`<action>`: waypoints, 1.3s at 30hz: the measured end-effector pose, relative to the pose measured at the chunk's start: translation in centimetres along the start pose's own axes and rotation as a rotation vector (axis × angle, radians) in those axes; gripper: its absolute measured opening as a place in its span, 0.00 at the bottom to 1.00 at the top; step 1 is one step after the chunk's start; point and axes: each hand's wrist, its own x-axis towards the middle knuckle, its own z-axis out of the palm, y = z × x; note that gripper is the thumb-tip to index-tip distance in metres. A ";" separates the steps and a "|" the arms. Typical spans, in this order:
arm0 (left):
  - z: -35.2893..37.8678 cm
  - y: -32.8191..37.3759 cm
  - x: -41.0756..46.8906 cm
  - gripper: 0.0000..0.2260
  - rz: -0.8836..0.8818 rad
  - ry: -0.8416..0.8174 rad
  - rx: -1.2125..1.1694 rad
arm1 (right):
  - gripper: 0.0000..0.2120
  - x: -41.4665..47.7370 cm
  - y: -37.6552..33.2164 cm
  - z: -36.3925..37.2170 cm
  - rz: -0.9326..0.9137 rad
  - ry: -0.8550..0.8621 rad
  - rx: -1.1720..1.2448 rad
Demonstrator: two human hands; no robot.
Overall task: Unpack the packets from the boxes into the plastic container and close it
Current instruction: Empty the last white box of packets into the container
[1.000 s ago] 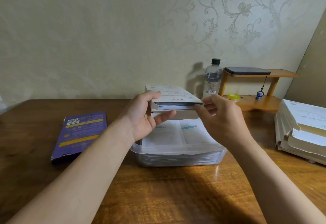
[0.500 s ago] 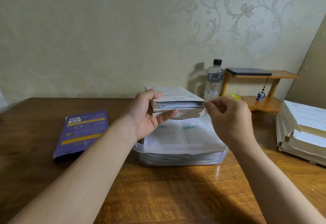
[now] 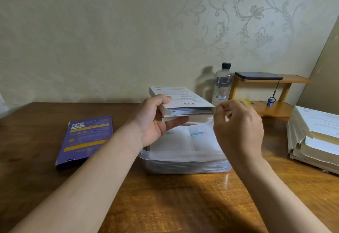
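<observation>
My left hand [image 3: 154, 121] grips a flat white box [image 3: 183, 97] by its left side and holds it level above the clear plastic container [image 3: 183, 154]. The box's right end is open, and pale packets [image 3: 190, 112] show inside, with a brown flap hanging under them. My right hand [image 3: 238, 128] is at that open end with curled fingers, its fingertips at the box's corner; whether they pinch anything is hidden. The container has no lid on it and holds a stack of white packets [image 3: 176, 141] with blue labels.
A flat purple box [image 3: 86, 139] lies on the wooden table to the left. A pile of white boxes [image 3: 315, 137] sits at the right edge. Behind stand a water bottle [image 3: 222, 86] and a small wooden shelf [image 3: 275, 108] with a dark device [image 3: 256, 76] on top.
My right hand has drawn back from inside the box's open end to its outer corner. The left hand and the box have stayed nearly still.
</observation>
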 end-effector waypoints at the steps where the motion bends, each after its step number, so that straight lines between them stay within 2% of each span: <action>1: 0.0 0.0 0.0 0.13 0.010 0.009 0.005 | 0.05 -0.3 -0.6 0.1 -0.056 0.011 0.030; 4: 0.2 0.0 0.1 0.16 0.024 0.006 0.041 | 0.05 -1.8 -2.7 0.5 -0.145 -0.049 0.180; 9: 1.0 -0.4 0.3 0.18 0.059 0.030 0.132 | 0.05 -3.4 -4.5 1.1 -0.115 -0.177 0.340; 14: 1.3 -0.7 0.5 0.19 0.122 0.073 0.124 | 0.04 -3.5 -4.4 0.9 -0.087 -0.176 0.464; 16: 1.4 -0.8 0.4 0.15 0.142 0.099 0.115 | 0.03 -3.6 -4.5 0.8 -0.075 -0.194 0.507; 19: 1.7 -1.0 0.2 0.11 0.149 0.142 0.105 | 0.02 -3.7 -4.8 0.9 -0.046 -0.222 0.490; 24: 2.0 -1.7 0.0 0.16 0.161 0.124 0.077 | 0.01 -3.6 -4.7 1.1 0.023 -0.236 0.411; 29: 2.3 -2.0 -0.1 0.16 0.129 0.116 0.011 | 0.04 -3.9 -5.1 1.6 0.036 -0.092 0.333; 34: 2.7 -1.5 -0.2 0.16 0.073 0.146 -0.078 | 0.03 -4.0 -5.1 1.8 -0.101 -0.035 0.331; 39: 1.8 -0.8 0.3 0.16 0.115 0.210 -0.059 | 0.14 -3.6 -4.4 2.0 -0.191 -0.075 0.329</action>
